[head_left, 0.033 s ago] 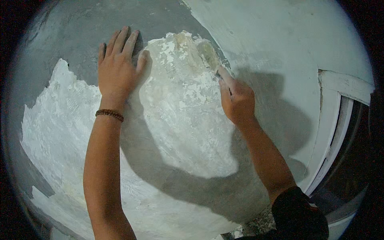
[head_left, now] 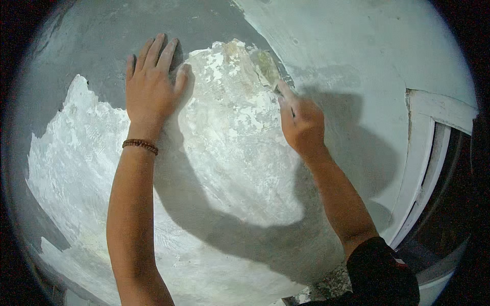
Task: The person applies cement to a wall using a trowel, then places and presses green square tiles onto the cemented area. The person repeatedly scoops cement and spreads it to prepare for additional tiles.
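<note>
We are working with our hands well apart on the wall. Our left hand (head_left: 149, 94) is lying palm down with fingers spread over the grey coating (head_left: 214, 23), its thumb reaching the edge of the pale bared patch (head_left: 235, 168). Our right hand (head_left: 304, 122) is closing around the handle of what is looking like a flat scraper (head_left: 267, 69), forefinger pointing along it. The scraper is sitting at the patch's upper right, near the ragged border with the pale green paint (head_left: 357, 46). We are judging this as the scraping step, with coating remaining above; the next move is calling for a low blade angle and steady pressure under that lip.
</note>
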{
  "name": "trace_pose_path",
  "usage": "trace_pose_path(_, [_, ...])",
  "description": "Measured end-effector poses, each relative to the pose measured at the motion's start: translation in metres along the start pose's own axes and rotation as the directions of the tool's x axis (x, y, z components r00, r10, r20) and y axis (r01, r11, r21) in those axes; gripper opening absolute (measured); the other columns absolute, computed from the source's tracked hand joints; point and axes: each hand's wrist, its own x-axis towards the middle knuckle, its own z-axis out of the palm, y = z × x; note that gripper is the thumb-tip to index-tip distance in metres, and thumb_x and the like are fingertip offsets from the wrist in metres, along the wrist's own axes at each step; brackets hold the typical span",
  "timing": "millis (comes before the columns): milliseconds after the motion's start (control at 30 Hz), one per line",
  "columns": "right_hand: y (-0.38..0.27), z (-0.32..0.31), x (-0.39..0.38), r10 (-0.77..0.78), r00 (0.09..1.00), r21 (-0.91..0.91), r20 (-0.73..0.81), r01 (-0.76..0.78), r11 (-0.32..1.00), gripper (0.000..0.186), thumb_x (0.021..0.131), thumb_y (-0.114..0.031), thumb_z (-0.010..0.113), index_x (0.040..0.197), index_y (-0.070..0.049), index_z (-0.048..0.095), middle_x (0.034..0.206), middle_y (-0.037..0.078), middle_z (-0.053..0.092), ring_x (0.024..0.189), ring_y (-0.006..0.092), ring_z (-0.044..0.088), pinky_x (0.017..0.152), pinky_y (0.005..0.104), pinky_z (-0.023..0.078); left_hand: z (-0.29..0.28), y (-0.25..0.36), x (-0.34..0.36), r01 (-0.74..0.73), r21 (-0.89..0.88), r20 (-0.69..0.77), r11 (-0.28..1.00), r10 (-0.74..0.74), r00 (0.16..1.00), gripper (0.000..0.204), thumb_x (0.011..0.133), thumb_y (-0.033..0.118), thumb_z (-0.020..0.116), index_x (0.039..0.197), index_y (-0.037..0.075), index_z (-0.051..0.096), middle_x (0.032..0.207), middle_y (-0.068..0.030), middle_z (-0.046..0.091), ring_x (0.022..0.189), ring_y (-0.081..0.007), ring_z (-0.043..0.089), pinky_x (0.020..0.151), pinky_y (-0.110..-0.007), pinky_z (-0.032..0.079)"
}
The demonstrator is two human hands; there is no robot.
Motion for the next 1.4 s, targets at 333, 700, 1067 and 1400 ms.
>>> trace_pose_path(333, [-0.017, -0.006, 0.023, 0.145, 0.980, -0.189, 0.133, -0.119, 0.975, 0.043, 0.100, -0.020, 0.062, 0.142, -0.011, 0.060, 0.085, 0.019, 0.068, 0.080, 0.0386, 0.067, 0.075, 0.0505, 0.054, 0.000, 0.000, 0.004, 0.018, -0.015, 0.022, 1.000, -0.018, 1.000, 0.058, 0.100, 0.045, 0.056, 0.153, 0.023, 0.051, 0.161, -0.0038, 0.045, 0.151, -0.0240, 0.037, 0.129, -0.051, 0.022])
trace_pose_path(700, [-0.020, -0.034, -0.028, 0.135, 0.964, -0.210, 0.231, -0.086, 0.974, 0.034, 0.099, -0.017, 0.063, 0.131, -0.008, 0.069, 0.091, 0.018, 0.070, 0.080, 0.0365, 0.067, 0.074, 0.0489, 0.053, 0.002, 0.001, 0.004, 0.059, -0.038, 0.050, 0.998, -0.057, 0.997, 0.067, 0.102, 0.049, 0.050, 0.159, 0.017, 0.039, 0.166, -0.0061, 0.038, 0.155, -0.0261, 0.031, 0.128, -0.052, 0.019])
trace_pose_path(1067, [-0.033, -0.180, -0.213, 0.428, 0.745, -0.282, 0.511, -0.325, 0.902, 0.034, 0.103, -0.026, 0.057, 0.127, -0.004, 0.068, 0.100, 0.020, 0.072, 0.089, 0.0383, 0.068, 0.081, 0.0494, 0.052, -0.012, 0.011, -0.003, 0.103, -0.087, 0.215, 0.991, -0.082, 0.973, 0.070, 0.106, 0.052, 0.039, 0.164, 0.015, 0.029, 0.172, -0.0054, 0.023, 0.160, -0.0249, 0.017, 0.130, -0.054, 0.011])
trace_pose_path(1400, [-0.033, -0.337, -0.299, 0.635, 0.515, -0.501, 0.576, -0.392, 0.772, 0.034, 0.097, -0.015, 0.061, 0.129, -0.007, 0.069, 0.104, 0.016, 0.072, 0.084, 0.0365, 0.068, 0.079, 0.0488, 0.054, -0.060, -0.009, -0.115, 0.091, -0.319, 0.274, 0.943, 0.000, 0.962, 0.073, 0.102, 0.047, 0.054, 0.161, 0.010, 0.033, 0.169, -0.0090, 0.028, 0.158, -0.0274, 0.020, 0.129, -0.053, 0.014])
